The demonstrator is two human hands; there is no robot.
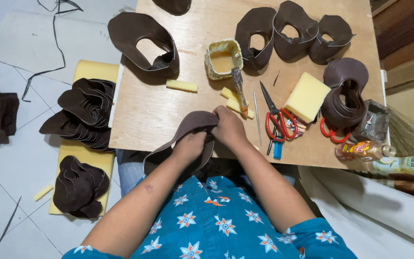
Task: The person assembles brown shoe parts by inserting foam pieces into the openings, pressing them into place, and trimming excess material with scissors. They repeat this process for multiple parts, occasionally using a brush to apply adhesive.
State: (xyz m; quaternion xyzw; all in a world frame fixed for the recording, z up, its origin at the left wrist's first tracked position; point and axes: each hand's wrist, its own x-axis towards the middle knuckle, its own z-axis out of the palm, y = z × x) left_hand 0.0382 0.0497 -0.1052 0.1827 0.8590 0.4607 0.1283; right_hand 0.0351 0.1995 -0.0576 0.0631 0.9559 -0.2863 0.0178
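Brown leather upper (188, 125) at the near edge of the table (144, 115), just near of the glue pot (223, 58): left hand (190, 146) and right hand (228, 127) both pinch it, seemingly pressing a fold; next needs steady grip along that edge.

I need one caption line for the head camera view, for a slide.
Both hands, left hand and right hand, fold a brown leather piece at the plywood table edge.

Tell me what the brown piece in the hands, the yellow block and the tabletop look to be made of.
Brown piece: seemingly leather or faux leather, matte, bending limply under both hands.
Yellow block: likely foam sponge, with a soft, dull surface.
Tabletop: plywood by its look, pale, unvarnished, faint grain.
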